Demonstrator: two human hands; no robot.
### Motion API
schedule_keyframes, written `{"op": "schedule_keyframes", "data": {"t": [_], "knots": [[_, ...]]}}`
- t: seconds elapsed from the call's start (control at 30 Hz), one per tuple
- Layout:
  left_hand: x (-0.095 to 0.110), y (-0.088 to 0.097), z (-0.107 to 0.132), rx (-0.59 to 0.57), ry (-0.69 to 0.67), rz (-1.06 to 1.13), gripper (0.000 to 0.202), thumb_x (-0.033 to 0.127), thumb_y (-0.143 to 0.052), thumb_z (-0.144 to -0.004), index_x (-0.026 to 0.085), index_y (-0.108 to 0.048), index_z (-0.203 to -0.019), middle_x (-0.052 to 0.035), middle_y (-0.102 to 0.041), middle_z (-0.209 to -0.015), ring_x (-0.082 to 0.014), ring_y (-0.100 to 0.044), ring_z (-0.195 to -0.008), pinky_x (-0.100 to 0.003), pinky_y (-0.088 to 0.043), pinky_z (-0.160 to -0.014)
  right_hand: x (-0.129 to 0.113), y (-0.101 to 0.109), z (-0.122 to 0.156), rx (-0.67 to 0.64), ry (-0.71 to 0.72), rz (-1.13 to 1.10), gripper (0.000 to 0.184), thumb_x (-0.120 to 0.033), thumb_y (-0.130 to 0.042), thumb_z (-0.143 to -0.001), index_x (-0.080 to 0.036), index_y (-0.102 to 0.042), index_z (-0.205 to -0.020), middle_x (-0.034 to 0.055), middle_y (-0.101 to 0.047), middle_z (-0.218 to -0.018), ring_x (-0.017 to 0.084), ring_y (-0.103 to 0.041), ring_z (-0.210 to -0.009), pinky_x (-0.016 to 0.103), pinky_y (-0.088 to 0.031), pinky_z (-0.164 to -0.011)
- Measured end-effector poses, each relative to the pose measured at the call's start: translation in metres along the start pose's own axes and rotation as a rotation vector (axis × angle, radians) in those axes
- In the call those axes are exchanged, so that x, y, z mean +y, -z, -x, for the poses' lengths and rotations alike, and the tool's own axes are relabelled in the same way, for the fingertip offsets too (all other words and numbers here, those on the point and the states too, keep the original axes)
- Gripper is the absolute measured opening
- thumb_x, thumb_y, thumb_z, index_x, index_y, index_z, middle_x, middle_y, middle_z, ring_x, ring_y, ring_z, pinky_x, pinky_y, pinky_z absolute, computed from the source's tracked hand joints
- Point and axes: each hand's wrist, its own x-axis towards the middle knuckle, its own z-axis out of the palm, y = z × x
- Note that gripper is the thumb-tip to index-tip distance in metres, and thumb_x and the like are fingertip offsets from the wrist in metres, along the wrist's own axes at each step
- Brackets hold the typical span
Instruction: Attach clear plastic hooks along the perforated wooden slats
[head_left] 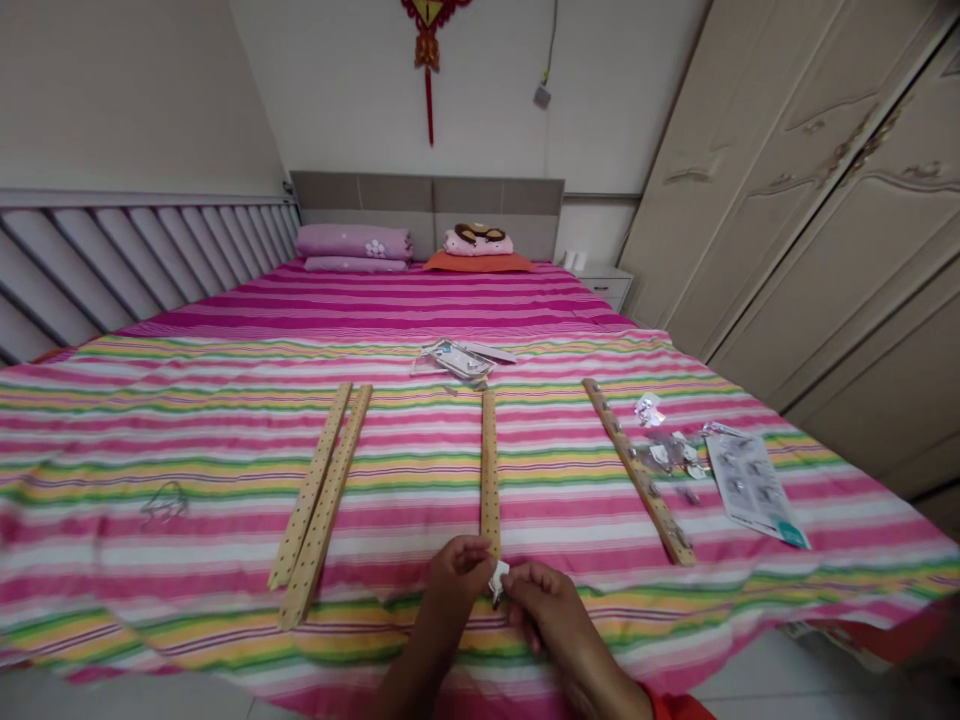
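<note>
My left hand [454, 585] and my right hand [547, 605] meet near the front edge of the bed. Between their pinched fingertips is a small packet with a white label [500, 574]; something shiny shows at its lower end, too small to name. Just beyond my hands, a light wooden strip with rows of holes [490, 470] lies lengthwise on the striped sheet, its near end partly behind my fingers. Right of it lies another wooden strip [637, 475], with several small metal pieces along it. Two more perforated strips [322, 500] rest side by side at left.
Small clear packets [675, 455] and a printed blister sheet [754, 485] lie at right. Opened packaging [461, 360] sits beyond the middle strip. A thin tangled piece [165, 503] lies far left. Wardrobe doors [795, 200] stand along the right, a railing [142, 255] along the left.
</note>
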Motion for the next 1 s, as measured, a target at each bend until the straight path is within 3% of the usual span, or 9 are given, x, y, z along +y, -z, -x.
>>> {"op": "schedule_keyframes", "data": {"t": [0.17, 0.4, 1.0], "knots": [[-0.009, 0.004, -0.004, 0.030, 0.169, 0.150, 0.045, 0.034, -0.085, -0.037, 0.015, -0.062, -0.072, -0.0006, -0.065, -0.059, -0.0117, -0.059, -0.052, -0.023, -0.045, -0.051, 0.004, 0.003, -0.003, 0.023, 0.017, -0.070, 0.036, -0.046, -0.078, -0.051, -0.015, -0.062, -0.058, -0.0013, -0.059, -0.042, 0.009, -0.049, -0.033, 0.019, -0.033, -0.034], [0.006, -0.002, 0.001, 0.060, 0.115, 0.141, 0.043, 0.032, -0.084, -0.038, 0.014, -0.060, -0.069, 0.0020, -0.064, -0.055, -0.0094, -0.057, -0.048, -0.021, -0.044, -0.049, 0.002, -0.004, -0.010, 0.023, -0.009, -0.177, 0.041, -0.045, -0.082, -0.046, -0.014, -0.060, -0.059, 0.0008, -0.063, -0.048, 0.012, -0.057, -0.038, 0.021, -0.043, -0.038], [0.005, -0.003, -0.016, 0.111, 0.082, 0.024, 0.036, 0.030, -0.081, -0.039, 0.015, -0.058, -0.063, 0.0035, -0.059, -0.048, -0.0086, -0.052, -0.039, -0.020, -0.039, -0.040, 0.001, -0.008, -0.027, 0.003, 0.199, 0.095, 0.033, -0.049, -0.062, -0.067, -0.022, -0.047, -0.057, -0.0066, -0.050, -0.034, 0.010, -0.044, -0.030, 0.021, -0.031, -0.034]]}}
